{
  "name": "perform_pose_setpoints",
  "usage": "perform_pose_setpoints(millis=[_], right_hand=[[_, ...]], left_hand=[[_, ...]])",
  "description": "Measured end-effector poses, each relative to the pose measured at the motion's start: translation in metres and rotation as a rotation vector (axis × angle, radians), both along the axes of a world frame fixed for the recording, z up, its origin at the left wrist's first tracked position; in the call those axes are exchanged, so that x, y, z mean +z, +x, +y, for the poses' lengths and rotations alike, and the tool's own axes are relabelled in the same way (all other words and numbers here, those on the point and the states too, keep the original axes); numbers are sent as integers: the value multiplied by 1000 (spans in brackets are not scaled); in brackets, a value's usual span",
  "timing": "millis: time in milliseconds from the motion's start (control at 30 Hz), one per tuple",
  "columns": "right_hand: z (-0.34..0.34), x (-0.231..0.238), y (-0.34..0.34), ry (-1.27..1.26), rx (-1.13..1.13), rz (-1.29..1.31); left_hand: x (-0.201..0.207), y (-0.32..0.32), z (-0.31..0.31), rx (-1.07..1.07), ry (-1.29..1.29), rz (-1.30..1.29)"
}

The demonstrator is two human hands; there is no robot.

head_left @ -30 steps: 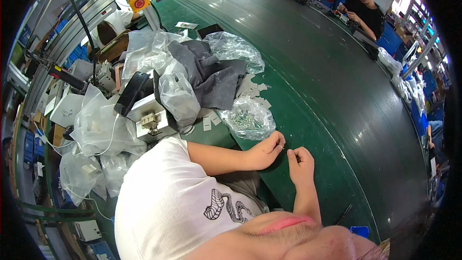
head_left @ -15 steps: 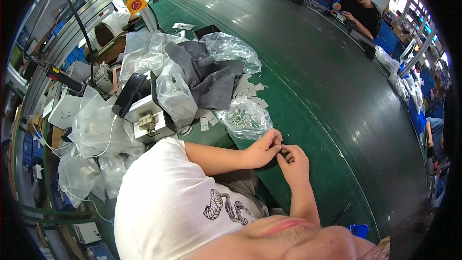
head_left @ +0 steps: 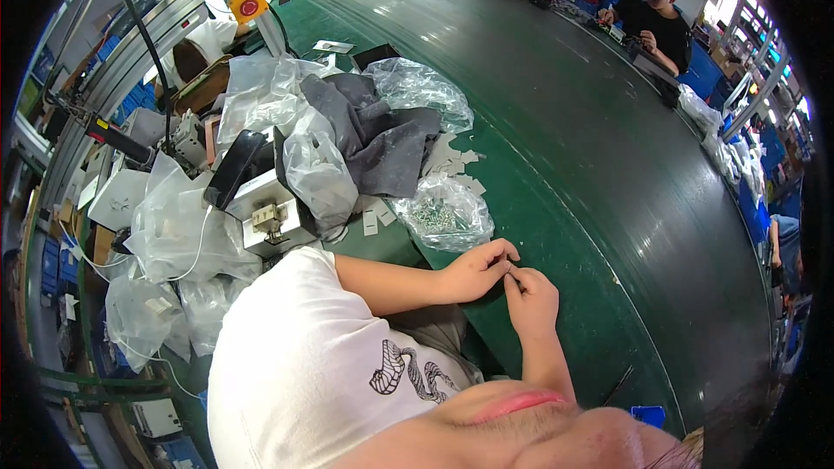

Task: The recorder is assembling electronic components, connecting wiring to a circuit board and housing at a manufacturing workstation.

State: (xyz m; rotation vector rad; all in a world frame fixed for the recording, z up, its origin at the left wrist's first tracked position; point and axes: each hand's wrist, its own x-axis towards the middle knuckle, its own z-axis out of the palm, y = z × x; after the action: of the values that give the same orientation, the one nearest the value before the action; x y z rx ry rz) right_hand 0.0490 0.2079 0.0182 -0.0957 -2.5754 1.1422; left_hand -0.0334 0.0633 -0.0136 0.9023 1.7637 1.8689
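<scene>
My left hand [head_left: 474, 273] and my right hand [head_left: 532, 297] meet fingertip to fingertip at the near edge of the green bench. Thumb and fingers are pinched together on both, and whatever sits between them is too small or hidden to name. Just beyond my left hand lies a clear plastic bag [head_left: 445, 215], spread open and holding many small shiny metal pieces that look like screws. Small pale flat tabs [head_left: 371, 222] are scattered to the left of that bag.
Left of my arm are piled plastic bags [head_left: 178, 226], a dark grey cloth [head_left: 369, 135] and a white box-shaped device [head_left: 271, 219]. A dark conveyor belt [head_left: 608, 139] runs along the right. A blue bin [head_left: 648, 415] is at lower right. A co-worker [head_left: 660, 22] sits across the belt.
The fingers of both hands have shifted slightly where they meet; my left fingers reach a little farther right over my right fingertips. Across the belt, the co-worker's hands have moved.
</scene>
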Motion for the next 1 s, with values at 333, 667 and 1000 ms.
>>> perform_pose_setpoints(millis=[333, 667, 1000], right_hand=[[0, 3, -3, -60, -20, -85], [6, -8, -2, -184, 32, 1], [16, -15, -6, -341, -5, -8]], left_hand=[[-1, -4, 0, 0, -37, 32], [3, 2, -1, 2, -93, 92], [6, 2, 0, -34, -75, -18]])
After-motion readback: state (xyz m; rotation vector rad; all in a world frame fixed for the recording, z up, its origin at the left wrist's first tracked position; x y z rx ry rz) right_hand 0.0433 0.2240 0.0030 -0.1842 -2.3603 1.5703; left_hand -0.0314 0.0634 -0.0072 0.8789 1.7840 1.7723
